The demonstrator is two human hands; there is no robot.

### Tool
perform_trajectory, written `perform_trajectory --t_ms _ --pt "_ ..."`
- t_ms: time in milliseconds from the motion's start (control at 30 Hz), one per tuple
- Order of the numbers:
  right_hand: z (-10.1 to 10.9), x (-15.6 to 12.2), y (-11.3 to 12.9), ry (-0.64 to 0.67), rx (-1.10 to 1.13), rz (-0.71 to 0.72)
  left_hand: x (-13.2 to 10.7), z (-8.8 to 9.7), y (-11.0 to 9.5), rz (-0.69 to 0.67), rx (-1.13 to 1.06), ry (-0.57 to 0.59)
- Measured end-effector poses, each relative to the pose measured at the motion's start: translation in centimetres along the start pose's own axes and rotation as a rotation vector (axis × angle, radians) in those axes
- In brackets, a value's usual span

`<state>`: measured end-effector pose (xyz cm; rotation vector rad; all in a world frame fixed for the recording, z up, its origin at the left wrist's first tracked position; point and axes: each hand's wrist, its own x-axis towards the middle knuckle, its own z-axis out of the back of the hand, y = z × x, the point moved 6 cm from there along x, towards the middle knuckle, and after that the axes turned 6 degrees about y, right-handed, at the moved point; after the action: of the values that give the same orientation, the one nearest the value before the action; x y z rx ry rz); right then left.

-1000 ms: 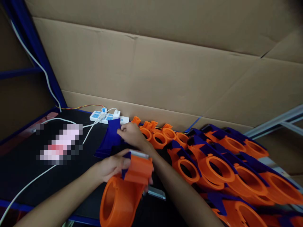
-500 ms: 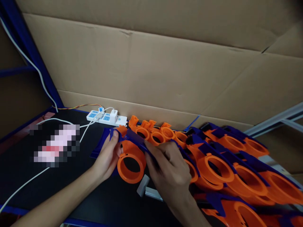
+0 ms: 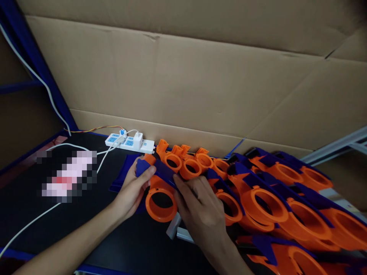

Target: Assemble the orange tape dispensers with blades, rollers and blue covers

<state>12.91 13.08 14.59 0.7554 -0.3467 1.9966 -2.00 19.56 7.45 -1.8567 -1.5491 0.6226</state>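
Note:
An orange plastic ring part with a dark blue cover piece on top lies on the black table, at the left end of a row of like parts. My left hand pinches the blue cover's left end, thumb on top. My right hand presses its fingers on the cover's right side and over the ring. Both hands are closed on this part.
Several orange and blue parts fill the table's right side in rows. A stack of blue covers lies left of my hand. A white power strip with cables sits by the cardboard wall. A grey metal piece lies below the ring.
A second ago my left hand held the orange part upright near me and my right hand reached to the blue stack. Now the part lies flat in the row with the blue cover on it.

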Motion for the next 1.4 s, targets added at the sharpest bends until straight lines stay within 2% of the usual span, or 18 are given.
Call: perform_trajectory --t_ms 100,233,367,600,867,1067,1200,1400 --pt "0.1 0.7 -0.9 0.114 0.265 -0.079 0.1 0.1 -0.3 -0.025 0.041 -0.016" --pt "-0.6 1.2 -2.0 0.232 0.638 -0.278 -0.3 -0.3 -0.8 -0.11 0.166 0.051" --pt "-1.4 0.7 -3.0 0.192 0.923 -0.441 -1.6 -1.2 -1.6 -0.217 0.348 0.121" --pt "-3.1 -0.8 -4.1 0.22 1.346 -0.695 -3.1 -2.5 -2.1 -0.212 0.412 0.185" --pt "-3.2 -1.3 -3.6 0.259 1.547 -0.842 -2.8 -2.8 -2.3 -0.26 0.469 0.252" --pt "-3.9 -1.9 -3.9 0.301 1.647 -0.924 -2.6 -3.0 -1.7 -0.212 0.454 0.381" --pt "-4.1 -1.9 -4.0 0.309 1.711 -0.935 -2.6 -2.9 -1.1 -0.18 0.423 0.43" --pt "-3.3 -2.0 -4.1 0.313 1.644 -0.911 -2.8 -3.4 -1.4 -0.178 0.475 0.475"
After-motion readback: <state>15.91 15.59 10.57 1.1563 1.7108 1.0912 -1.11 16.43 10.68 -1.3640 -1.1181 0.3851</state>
